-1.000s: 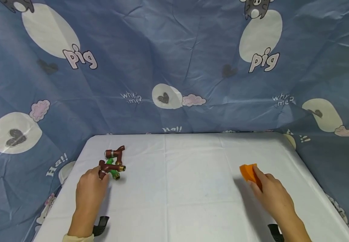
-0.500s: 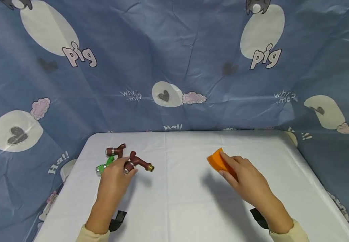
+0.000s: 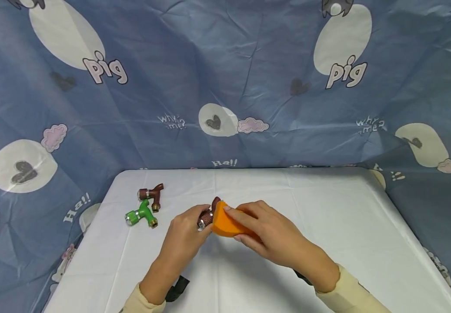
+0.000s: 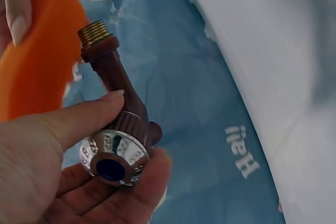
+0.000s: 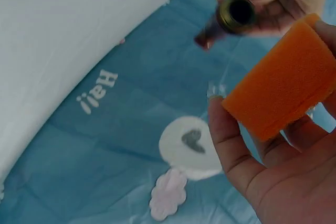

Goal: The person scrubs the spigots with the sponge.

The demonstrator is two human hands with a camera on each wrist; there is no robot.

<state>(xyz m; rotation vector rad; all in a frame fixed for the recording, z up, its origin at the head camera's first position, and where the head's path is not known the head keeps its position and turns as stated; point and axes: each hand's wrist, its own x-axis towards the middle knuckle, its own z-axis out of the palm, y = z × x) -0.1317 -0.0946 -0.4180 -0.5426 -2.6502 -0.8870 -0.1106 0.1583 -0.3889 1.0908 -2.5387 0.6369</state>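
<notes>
My left hand (image 3: pixel 188 230) grips a brown faucet (image 4: pixel 123 85) by its ribbed, silver-capped handle end, thumb on one side and fingers curled below. The faucet's brass threaded end points away from the palm in the left wrist view. My right hand (image 3: pixel 274 232) holds an orange sponge (image 5: pixel 286 80) between thumb and fingers. In the head view the sponge overlaps the far part of the faucet; the right wrist view shows the two apart. Both hands are raised over the middle of the white table.
A second brown faucet (image 3: pixel 152 195) and a green faucet (image 3: pixel 142 215) lie close together on the left of the white table (image 3: pixel 346 217). Behind the table hangs a blue printed cloth (image 3: pixel 170 87).
My left hand has lifted the brown faucet off the others and carried it right to the middle. My right hand has brought the sponge left towards it.
</notes>
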